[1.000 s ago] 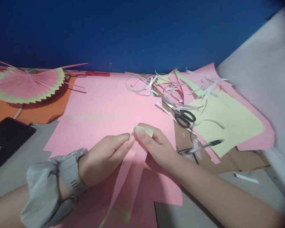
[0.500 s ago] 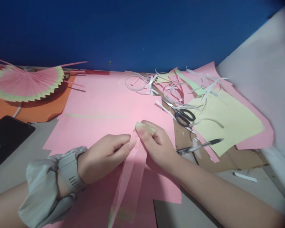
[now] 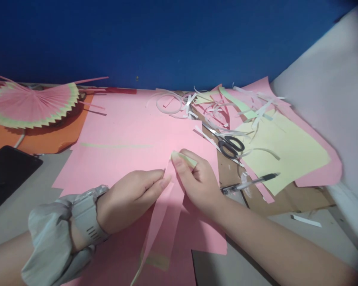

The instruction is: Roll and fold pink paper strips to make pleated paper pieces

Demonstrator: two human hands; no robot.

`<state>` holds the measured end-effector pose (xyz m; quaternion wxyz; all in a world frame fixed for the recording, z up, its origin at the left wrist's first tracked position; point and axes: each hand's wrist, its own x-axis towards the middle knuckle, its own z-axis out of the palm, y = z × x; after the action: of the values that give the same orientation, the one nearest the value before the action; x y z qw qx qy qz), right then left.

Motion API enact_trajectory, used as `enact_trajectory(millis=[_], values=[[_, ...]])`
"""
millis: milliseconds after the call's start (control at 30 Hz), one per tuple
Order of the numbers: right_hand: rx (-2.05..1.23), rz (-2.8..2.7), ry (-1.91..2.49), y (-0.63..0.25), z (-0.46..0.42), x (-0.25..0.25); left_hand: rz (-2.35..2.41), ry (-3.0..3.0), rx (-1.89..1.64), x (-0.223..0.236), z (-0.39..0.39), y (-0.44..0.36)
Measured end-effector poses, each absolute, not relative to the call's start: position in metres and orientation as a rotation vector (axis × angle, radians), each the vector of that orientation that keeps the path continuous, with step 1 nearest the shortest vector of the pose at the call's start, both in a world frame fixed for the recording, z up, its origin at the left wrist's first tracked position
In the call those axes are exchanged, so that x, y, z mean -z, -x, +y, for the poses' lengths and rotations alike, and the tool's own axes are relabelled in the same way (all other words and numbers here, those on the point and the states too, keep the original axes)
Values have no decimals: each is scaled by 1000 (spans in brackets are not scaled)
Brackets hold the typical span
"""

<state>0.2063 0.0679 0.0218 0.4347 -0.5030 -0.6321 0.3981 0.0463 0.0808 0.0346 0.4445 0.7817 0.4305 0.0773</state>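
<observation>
A folded pink paper strip [image 3: 169,202] with pale green ends runs up from the bottom of the head view between both hands. My left hand [image 3: 134,194], with a grey watch and scrunchie at the wrist, pinches the strip's left edge between thumb and fingers. My right hand [image 3: 197,178] is closed round its upper end, the thumb pressing on the pale green tip. Beneath them lie large pink paper sheets [image 3: 122,127]. Part of the strip is hidden behind the fingers.
At the left a pleated pink and green paper fan [image 3: 35,103] rests over orange paper [image 3: 56,145], near a black tablet-like object [image 3: 12,174]. To the right lie scissors [image 3: 231,146], a pen [image 3: 250,183], paper scraps [image 3: 217,113] and yellow paper [image 3: 286,151].
The strip's lower part has shifted, its loose end swinging slightly left. Both hands keep their grip and almost the same place.
</observation>
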Motion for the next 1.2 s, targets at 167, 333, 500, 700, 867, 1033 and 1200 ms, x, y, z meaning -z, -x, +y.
enact_trajectory(millis=[167, 333, 500, 700, 867, 1033, 1200], values=[[-977, -1584, 1280, -206, 67, -21, 1066, -1939, -176, -35, 81, -48], [-991, -1594, 1260, -206, 67, -22, 1041, -1892, -180, -38, 82, -47], [-1001, -1591, 1237, -207, 67, -22, 995, -1837, -199, -39, 81, -46], [-1046, -1562, 1220, -207, 66, -22, 980, -1847, -205, -40, 82, -45], [-1161, -1515, 1173, -209, 71, -20, 988, -1859, -222, -39, 82, -44], [-1360, -1514, 1045, -209, 74, -20, 1046, -1750, -316, -37, 81, -44], [-1303, -1575, 1106, -209, 71, -22, 1040, -1775, -253, -36, 83, -43]])
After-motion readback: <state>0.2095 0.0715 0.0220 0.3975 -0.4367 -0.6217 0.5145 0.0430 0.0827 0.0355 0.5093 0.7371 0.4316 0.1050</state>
